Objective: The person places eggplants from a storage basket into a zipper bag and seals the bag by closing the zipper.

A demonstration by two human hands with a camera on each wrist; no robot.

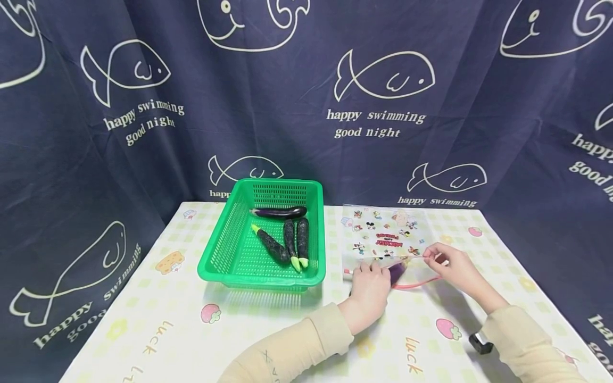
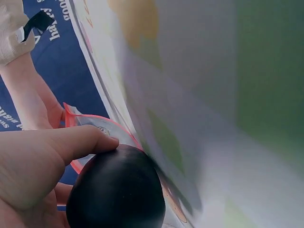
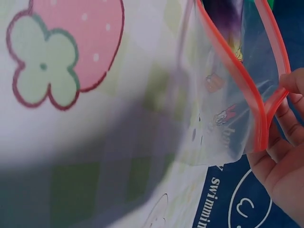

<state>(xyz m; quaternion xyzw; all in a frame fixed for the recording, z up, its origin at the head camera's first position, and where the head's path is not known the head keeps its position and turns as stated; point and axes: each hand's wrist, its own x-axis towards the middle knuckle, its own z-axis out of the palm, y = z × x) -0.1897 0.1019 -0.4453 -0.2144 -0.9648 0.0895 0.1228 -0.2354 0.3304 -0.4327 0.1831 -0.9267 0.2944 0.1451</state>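
Gleaming, smooth, dark purple eggplant [image 2: 118,192]

In the head view we are seeing bright, even light that is washing the pale tablecloth [image 1: 182,314] nearly white in places, while the navy curtain [image 1: 297,106] is looking darker. A soft shadow is spreading below the near side of the green basket [image 1: 261,276], and another is falling beside the right sleeve [image 1: 517,338]. Towards the frame's sides we are noticing wide-angle stretching. In the left wrist view we are getting dimmer light, a dull sheen on the dark eggplant [image 2: 116,190] and a blurring tablecloth pattern. In the right wrist view a broad, soft-edged shadow is darkening the lower left, and faint glare is clouding the clear bag [image 3: 225,83].
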